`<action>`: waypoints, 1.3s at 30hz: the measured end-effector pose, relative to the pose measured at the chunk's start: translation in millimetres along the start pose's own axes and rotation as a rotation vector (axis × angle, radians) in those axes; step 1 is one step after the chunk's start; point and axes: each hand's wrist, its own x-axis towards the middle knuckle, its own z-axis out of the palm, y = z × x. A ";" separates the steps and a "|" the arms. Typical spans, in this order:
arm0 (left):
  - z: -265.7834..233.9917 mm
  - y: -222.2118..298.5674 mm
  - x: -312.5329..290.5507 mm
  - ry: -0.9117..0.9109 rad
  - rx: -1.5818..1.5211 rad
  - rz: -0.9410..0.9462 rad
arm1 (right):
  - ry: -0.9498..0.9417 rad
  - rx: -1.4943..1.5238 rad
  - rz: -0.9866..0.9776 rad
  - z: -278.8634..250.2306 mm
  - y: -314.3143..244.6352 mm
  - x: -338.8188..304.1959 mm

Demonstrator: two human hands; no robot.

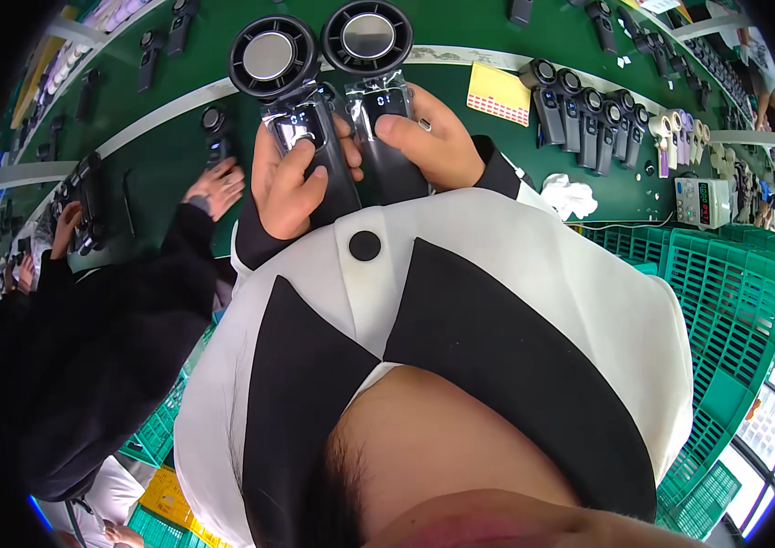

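Note:
Two dark handheld fans with round heads and silver discs are held upright side by side in front of my chest. My left hand (294, 178) is closed round the left handheld fan (270, 59), thumb on its front below a small lit display. Around the right handheld fan (367, 36) my right hand (428, 137) is wrapped, its thumb pressed near the lit display. Clear film shows round the upper part of both handles. The fans' lower ends reach down to my white jacket.
A co-worker's hand (216, 190) is beside a dark fan (214, 128) at left. Several dark fans (588, 114) stand at right, by a yellow card (500, 91), white tissue (568, 195) and power supply (702, 202). Green crates (725, 292) stack at my right.

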 end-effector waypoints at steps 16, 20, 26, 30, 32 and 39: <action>7.8 4.1 -1.0 0.001 0.009 -0.053 | 0.160 -0.170 0.001 -1.8 3.4 -1.9; 5.9 5.1 -3.4 0.003 0.032 -0.044 | 0.143 -0.065 0.038 -3.9 13.6 2.3; -5.1 6.5 -11.7 0.117 0.090 -0.011 | 0.002 -0.111 0.294 -24.9 47.6 47.3; -28.7 9.9 -35.3 0.267 0.107 -0.002 | -0.216 -0.406 0.604 -3.5 79.0 87.1; -43.8 16.1 -54.3 0.326 0.120 0.011 | -0.406 -0.442 0.732 0.6 136.6 118.6; -80.8 20.9 -114.5 0.748 -0.011 -0.040 | -0.441 -0.718 0.603 57.5 221.2 174.4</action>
